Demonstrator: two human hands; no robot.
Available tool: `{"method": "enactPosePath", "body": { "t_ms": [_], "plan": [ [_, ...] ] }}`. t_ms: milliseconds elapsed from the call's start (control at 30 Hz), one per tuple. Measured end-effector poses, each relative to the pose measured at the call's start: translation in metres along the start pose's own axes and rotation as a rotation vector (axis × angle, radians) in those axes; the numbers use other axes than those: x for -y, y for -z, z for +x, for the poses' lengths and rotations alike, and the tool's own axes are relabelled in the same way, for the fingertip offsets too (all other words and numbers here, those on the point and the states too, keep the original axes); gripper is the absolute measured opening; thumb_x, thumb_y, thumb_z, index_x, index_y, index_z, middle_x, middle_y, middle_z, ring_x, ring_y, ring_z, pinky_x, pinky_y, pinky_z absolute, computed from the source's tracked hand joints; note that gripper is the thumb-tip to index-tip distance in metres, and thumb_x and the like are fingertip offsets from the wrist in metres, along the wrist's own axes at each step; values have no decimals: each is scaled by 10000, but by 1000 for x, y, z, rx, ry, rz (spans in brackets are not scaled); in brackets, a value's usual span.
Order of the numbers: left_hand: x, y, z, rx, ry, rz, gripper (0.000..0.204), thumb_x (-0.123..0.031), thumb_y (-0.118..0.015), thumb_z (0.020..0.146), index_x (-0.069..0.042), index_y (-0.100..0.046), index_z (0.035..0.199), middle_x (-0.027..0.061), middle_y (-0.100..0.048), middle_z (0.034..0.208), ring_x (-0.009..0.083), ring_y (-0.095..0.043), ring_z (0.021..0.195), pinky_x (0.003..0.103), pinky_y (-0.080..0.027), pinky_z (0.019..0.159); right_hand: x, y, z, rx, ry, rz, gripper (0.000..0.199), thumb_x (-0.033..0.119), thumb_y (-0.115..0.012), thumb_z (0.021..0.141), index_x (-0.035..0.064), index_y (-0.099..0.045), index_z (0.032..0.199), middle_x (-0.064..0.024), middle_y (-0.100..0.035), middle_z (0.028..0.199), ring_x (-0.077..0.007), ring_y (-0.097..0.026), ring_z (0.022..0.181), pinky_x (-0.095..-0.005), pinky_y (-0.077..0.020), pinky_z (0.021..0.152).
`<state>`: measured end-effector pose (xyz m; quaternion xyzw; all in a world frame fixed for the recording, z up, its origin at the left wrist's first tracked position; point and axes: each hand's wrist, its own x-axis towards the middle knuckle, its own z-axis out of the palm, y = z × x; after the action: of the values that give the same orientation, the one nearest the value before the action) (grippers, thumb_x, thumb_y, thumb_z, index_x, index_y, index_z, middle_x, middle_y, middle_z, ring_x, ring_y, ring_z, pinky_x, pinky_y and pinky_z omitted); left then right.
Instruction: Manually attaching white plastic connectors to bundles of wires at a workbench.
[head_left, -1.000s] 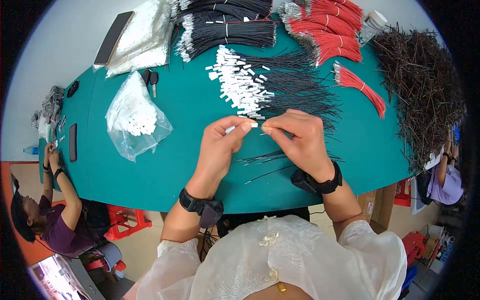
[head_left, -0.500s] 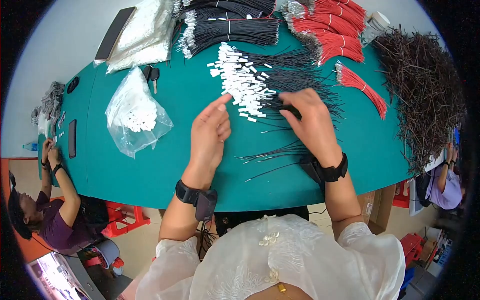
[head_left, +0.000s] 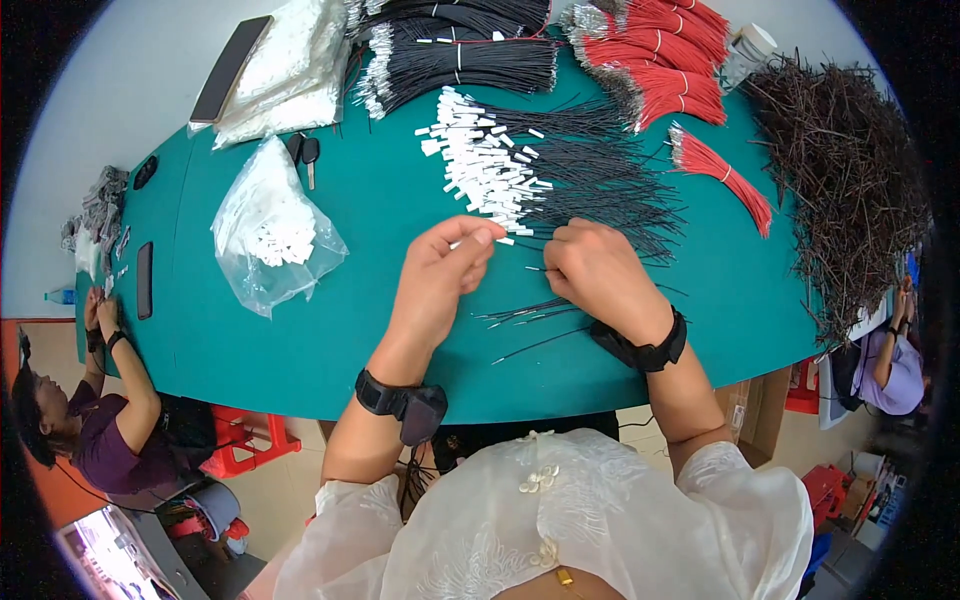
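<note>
My left hand [head_left: 445,275] is closed in a pinch just below a pile of small white connector housings [head_left: 490,165]; what its fingertips hold is too small to make out. Black wires [head_left: 600,170] run rightward from these housings. To the right, my right hand [head_left: 600,270] is bent over with its fingers closed on a black wire [head_left: 535,268], whose bare tip points left. Several loose black wires [head_left: 530,315] with metal tips lie on the green table just below and left of it. One white housing [head_left: 507,240] shows beside my left fingertips.
A clear bag of white housings [head_left: 280,240] lies at left, near a key [head_left: 311,165]. Bundled black wires [head_left: 470,65] and red wires [head_left: 660,90] line the back. A brown tangled heap [head_left: 840,190] covers the right side. Other people sit at both ends.
My left hand has drawn back slightly from the pile, its pointing finger now curled into a pinch. My right hand has come down and closed, leaving the black wires above it.
</note>
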<state>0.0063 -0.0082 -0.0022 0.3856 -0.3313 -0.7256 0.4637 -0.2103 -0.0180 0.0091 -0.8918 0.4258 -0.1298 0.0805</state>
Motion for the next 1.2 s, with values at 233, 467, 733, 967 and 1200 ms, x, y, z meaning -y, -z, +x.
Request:
{"method": "enactPosePath", "body": {
  "t_ms": [233, 467, 733, 967, 1200],
  "plan": [
    [5, -7, -1, 3, -51, 282, 158, -166, -612, 979, -21, -660, 1018, -68, -514, 730, 7, -369, 599, 189, -270, 514, 0, 13, 1, -91, 9, 377, 83, 28, -710, 752, 26, -629, 769, -81, -635, 725, -248, -640, 709, -357, -516, 616],
    [8, -11, -2, -50, -216, 636, 147, -147, -698, 915, -6, -667, 889, -32, -618, 812, 55, -526, 773, 229, -435, 701, 9, 12, 1, -114, -178, 803, 74, 6, -702, 833, 2, -629, 848, -64, -650, 731, -127, -634, 615, -274, -471, 531],
    [4, -11, -3, -113, -185, 479, 122, -119, -672, 925, -2, -683, 895, -23, -632, 821, 52, -525, 783, 224, -431, 711, 17, 15, 4, -218, -146, 785, 77, -10, -691, 838, 2, -629, 882, -34, -573, 698, -93, -520, 584, -238, -411, 514],
    [-2, -16, -6, -109, -187, 462, 141, -120, -650, 940, 8, -707, 938, -1, -685, 866, 50, -532, 722, 220, -434, 668, 20, 11, 5, -354, -120, 735, 101, -12, -717, 819, 11, -656, 895, -36, -581, 731, -98, -512, 591, -248, -396, 509],
    [2, -12, -6, -91, -135, 328, 202, -212, -645, 969, -22, -697, 922, -100, -427, 616, 9, -308, 547, 211, -204, 490, 19, 13, 3, -299, -161, 785, 93, 3, -734, 820, 5, -702, 907, -41, -602, 722, -96, -503, 585, -247, -389, 514]
  ]
}}
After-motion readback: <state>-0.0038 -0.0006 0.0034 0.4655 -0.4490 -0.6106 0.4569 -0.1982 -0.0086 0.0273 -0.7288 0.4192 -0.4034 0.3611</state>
